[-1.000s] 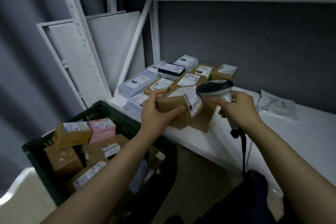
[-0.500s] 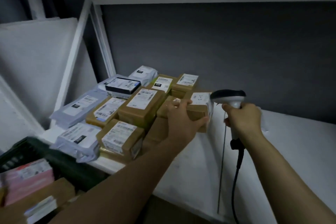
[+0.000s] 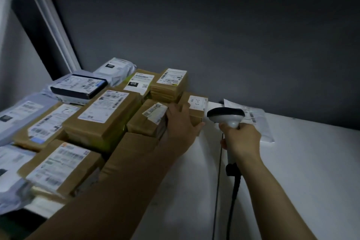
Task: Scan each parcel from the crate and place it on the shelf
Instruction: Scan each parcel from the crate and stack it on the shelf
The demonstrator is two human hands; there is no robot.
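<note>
My left hand [image 3: 180,122] grips a small brown cardboard parcel [image 3: 196,104] with a white label, fingers over its top and thumb round its right side. The parcel sits low on the white shelf [image 3: 302,171], against the right end of a pile of parcels [image 3: 101,115]. My right hand [image 3: 240,139] holds a white barcode scanner [image 3: 226,116] with a dark head, just right of the parcel. Its cable [image 3: 232,197] hangs down over the shelf. The crate is out of view.
Several brown boxes and grey mailer bags cover the shelf's left half, some stacked. A white poly mailer [image 3: 259,122] lies behind the scanner near the dark back wall. White shelf uprights [image 3: 54,25] rise at the left.
My left hand has carried the small parcel from above the crate over to the shelf and lowered it beside the pile. The view has swung right, away from the crate. The scanner followed.
</note>
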